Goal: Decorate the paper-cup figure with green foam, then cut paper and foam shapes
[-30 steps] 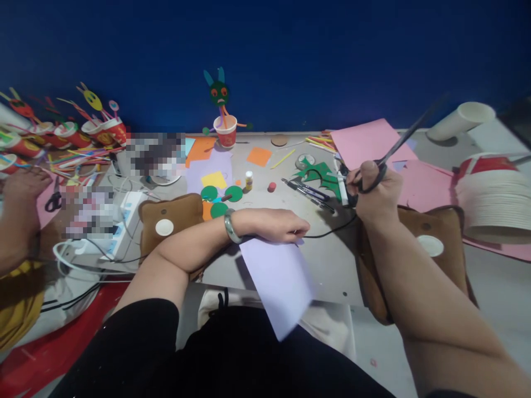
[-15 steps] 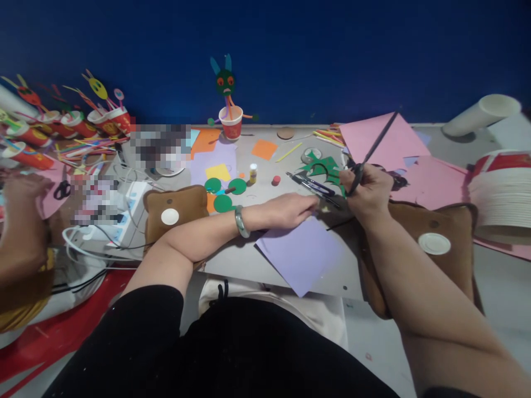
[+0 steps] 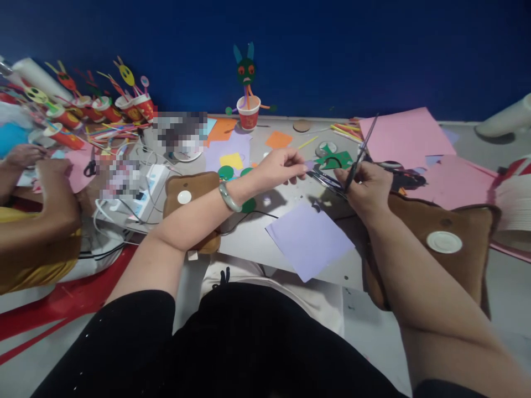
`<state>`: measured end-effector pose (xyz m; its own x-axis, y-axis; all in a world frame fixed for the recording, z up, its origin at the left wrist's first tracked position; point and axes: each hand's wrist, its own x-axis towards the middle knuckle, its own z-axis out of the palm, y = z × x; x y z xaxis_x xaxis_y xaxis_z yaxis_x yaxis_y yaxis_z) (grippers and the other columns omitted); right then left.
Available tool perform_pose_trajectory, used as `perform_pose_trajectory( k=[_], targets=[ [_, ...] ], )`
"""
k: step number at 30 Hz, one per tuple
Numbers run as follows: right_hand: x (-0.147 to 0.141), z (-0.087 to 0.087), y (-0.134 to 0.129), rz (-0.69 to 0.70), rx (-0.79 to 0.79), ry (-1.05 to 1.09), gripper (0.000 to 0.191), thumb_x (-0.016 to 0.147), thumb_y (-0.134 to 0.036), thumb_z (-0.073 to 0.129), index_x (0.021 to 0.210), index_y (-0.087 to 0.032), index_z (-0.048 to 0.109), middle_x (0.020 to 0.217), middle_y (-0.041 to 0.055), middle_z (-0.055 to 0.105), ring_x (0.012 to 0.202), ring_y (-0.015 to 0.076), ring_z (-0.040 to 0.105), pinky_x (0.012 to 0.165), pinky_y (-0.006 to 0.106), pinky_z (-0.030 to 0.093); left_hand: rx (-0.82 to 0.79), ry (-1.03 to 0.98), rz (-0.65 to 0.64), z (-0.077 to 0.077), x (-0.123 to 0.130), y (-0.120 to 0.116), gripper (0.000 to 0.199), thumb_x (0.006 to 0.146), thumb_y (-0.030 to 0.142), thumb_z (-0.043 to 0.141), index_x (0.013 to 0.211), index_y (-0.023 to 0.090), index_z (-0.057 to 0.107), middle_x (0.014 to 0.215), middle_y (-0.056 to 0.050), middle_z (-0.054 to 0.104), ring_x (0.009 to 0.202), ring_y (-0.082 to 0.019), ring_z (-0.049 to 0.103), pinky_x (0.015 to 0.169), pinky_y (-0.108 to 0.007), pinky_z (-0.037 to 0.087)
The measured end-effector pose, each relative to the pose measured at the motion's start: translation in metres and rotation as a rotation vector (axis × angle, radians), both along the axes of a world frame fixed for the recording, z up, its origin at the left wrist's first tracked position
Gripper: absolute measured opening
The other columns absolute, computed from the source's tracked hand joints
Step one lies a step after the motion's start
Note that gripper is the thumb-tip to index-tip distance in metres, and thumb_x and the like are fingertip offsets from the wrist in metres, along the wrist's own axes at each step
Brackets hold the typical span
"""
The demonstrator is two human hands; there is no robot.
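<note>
My right hand grips dark-handled scissors, one long part pointing up and away. My left hand, with a bangle on its wrist, pinches a small purple paper piece at its fingertips, to the left of the scissors. Below both hands lies a square of purple paper, touched by neither. Green paper scraps lie beyond the scissors. Several green paper circles are partly hidden behind my left forearm.
A red cup figure stands at the back. Brown cushions flank the work area. Pink sheets lie right, a power strip left. Another person's arms are at far left, near several decorated cups.
My left hand has lifted off the purple square and now holds a small purple piece. The view has shifted, moving the background rightward. My right hand still holds the scissors.
</note>
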<state>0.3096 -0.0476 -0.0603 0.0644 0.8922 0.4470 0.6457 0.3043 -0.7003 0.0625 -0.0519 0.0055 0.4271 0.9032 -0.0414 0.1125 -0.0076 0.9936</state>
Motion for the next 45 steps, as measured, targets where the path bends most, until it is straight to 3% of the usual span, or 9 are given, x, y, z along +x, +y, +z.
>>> perform_pose_trajectory(
  k=[5, 11, 15, 21, 29, 38, 45],
  targets=[
    [-0.006, 0.000, -0.004, 0.001, -0.041, 0.009, 0.057, 0.076, -0.065, 0.076, 0.056, -0.024, 0.043, 0.054, -0.0030, 0.043, 0.056, 0.0122, 0.039, 0.058, 0.031, 0.032, -0.260, -0.142, 0.104, -0.017, 0.000, -0.022, 0.014, 0.097, 0.011, 0.064, 0.086, 0.014, 0.057, 0.072, 0.002, 0.070, 0.057, -0.003, 0.060, 0.059, -0.019, 0.042],
    [-0.015, 0.006, -0.012, 0.062, -0.185, 0.224, 0.046, 0.074, -0.057, 0.078, 0.059, -0.022, 0.053, 0.055, -0.0023, 0.046, 0.058, 0.0128, 0.040, 0.058, 0.032, 0.033, -0.338, -0.215, 0.201, -0.036, 0.001, -0.018, 0.017, 0.097, 0.012, 0.066, 0.082, 0.013, 0.059, 0.072, 0.003, 0.069, 0.058, -0.003, 0.060, 0.060, -0.019, 0.043],
    [-0.025, 0.011, -0.021, 0.133, -0.276, 0.241, 0.032, 0.076, -0.049, 0.076, 0.069, -0.020, 0.065, 0.058, -0.0004, 0.057, 0.056, 0.0140, 0.048, 0.058, 0.031, 0.039, -0.360, -0.216, 0.225, -0.045, -0.001, -0.016, 0.018, 0.097, 0.011, 0.066, 0.082, 0.013, 0.059, 0.071, 0.002, 0.069, 0.058, -0.004, 0.061, 0.063, -0.020, 0.047],
    [-0.032, 0.012, -0.026, 0.217, -0.375, 0.273, 0.030, 0.067, -0.046, 0.085, 0.073, -0.021, 0.069, 0.063, -0.0012, 0.060, 0.058, 0.0138, 0.051, 0.058, 0.030, 0.044, -0.419, -0.247, 0.223, -0.059, 0.003, -0.022, 0.018, 0.098, 0.011, 0.065, 0.081, 0.014, 0.058, 0.067, 0.003, 0.067, 0.051, -0.004, 0.059, 0.057, -0.021, 0.048],
    [-0.033, 0.004, -0.027, 0.248, -0.440, 0.233, 0.032, 0.069, -0.049, 0.086, 0.076, -0.021, 0.073, 0.066, 0.0017, 0.066, 0.060, 0.0178, 0.060, 0.058, 0.032, 0.049, -0.365, -0.260, 0.206, -0.067, 0.005, -0.026, 0.017, 0.094, 0.017, 0.071, 0.082, 0.013, 0.059, 0.069, 0.003, 0.067, 0.054, -0.004, 0.061, 0.057, -0.020, 0.049],
    [-0.044, 0.000, -0.034, 0.372, -0.349, 0.228, 0.038, 0.072, -0.057, 0.086, 0.074, -0.022, 0.071, 0.074, 0.0042, 0.069, 0.063, 0.0183, 0.060, 0.054, 0.033, 0.050, -0.064, -0.160, 0.104, -0.077, 0.007, -0.031, 0.025, 0.087, 0.033, 0.079, 0.081, 0.013, 0.065, 0.067, 0.003, 0.064, 0.059, -0.006, 0.057, 0.063, -0.023, 0.047],
    [-0.042, -0.003, -0.029, 0.414, -0.333, 0.227, 0.031, 0.072, -0.051, 0.086, 0.071, -0.025, 0.069, 0.076, 0.0051, 0.070, 0.068, 0.0213, 0.064, 0.059, 0.035, 0.054, 0.015, -0.069, 0.095, -0.079, 0.006, -0.032, 0.015, 0.086, 0.024, 0.074, 0.079, 0.013, 0.067, 0.072, 0.000, 0.068, 0.066, -0.009, 0.059, 0.067, -0.024, 0.045]
  ],
)
